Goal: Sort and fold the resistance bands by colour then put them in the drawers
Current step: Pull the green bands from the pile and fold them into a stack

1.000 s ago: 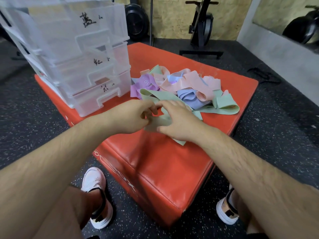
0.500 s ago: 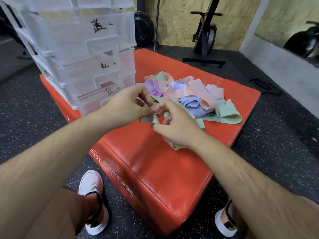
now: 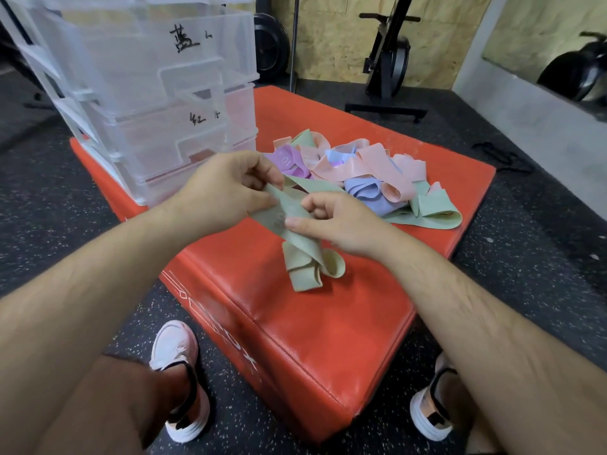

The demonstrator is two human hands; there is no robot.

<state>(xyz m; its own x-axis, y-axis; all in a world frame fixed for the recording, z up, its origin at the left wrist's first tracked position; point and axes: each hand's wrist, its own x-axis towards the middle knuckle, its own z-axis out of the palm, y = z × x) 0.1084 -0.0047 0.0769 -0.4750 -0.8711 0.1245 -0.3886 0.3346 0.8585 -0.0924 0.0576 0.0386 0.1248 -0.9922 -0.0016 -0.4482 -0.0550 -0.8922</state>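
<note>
Both hands have lifted off the red padded box (image 3: pixel 328 323) since a second ago, raising a green resistance band (image 3: pixel 289 215) with them. Now the left hand (image 3: pixel 223 188) has its fingers clamped on the band's upper end, just in front of the clear plastic drawer unit (image 3: pixel 147 103), and the right hand (image 3: pixel 338 221) pinches the same strip lower down between thumb and forefinger. From the right hand the band's loose tail hangs and bunches in folds on the box top. Behind the hands, to the right of the drawer unit, the pile of bands (image 3: pixel 368 175) lies tangled on the box: pink, blue, purple and more green. Handwritten labels mark the drawer fronts, and all the visible drawers are pushed in. Two feet in white shoes stand on the speckled floor (image 3: pixel 49 208) on either side of the box's near corner.
</note>
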